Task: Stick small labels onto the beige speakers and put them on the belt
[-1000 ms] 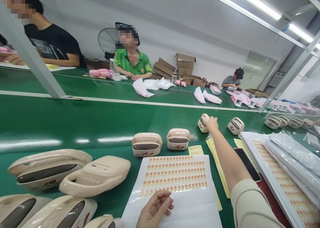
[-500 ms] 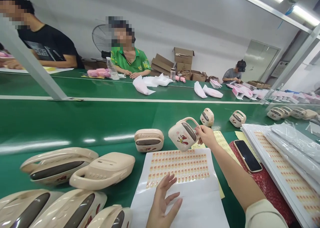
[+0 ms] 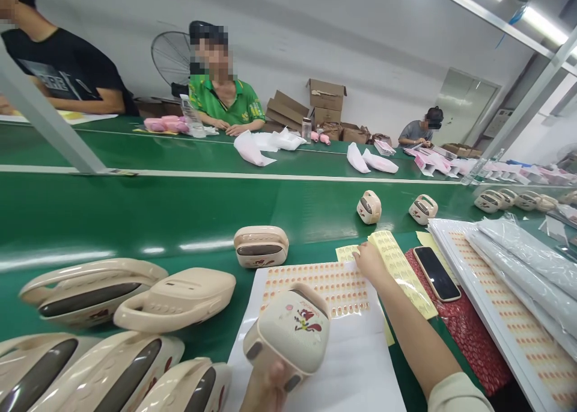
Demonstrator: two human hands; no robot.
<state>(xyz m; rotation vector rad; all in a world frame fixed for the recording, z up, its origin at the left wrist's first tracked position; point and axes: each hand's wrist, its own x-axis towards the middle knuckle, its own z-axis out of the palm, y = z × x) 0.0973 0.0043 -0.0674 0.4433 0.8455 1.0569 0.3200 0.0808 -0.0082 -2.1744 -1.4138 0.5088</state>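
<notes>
My left hand (image 3: 265, 388) grips a cream portable speaker (image 3: 293, 331) from below, tilted so its mesh front with a red cartoon print faces up. The speaker hovers above a white sheet with rows of small orange stickers (image 3: 315, 285). Further off, my right hand (image 3: 372, 261) reaches to the yellow sticker sheets (image 3: 399, 273), fingers bent down at their near left edge. Whatever those fingertips pinch is hidden. Just beyond the orange stickers stands another cream speaker (image 3: 261, 246).
Several cream speakers (image 3: 180, 301) crowd the left. Two small ones (image 3: 369, 207) stand on the green belt (image 3: 180, 204). At right lie a phone (image 3: 437, 273), red bubble wrap (image 3: 478, 346) and stacked sticker sheets (image 3: 509, 304). Co-workers sit across the table, one in a green shirt (image 3: 229, 105).
The speaker passed from my right hand to my left and came closer, over the white sheet. My right hand let go of its handle and moved to the yellow sheets.
</notes>
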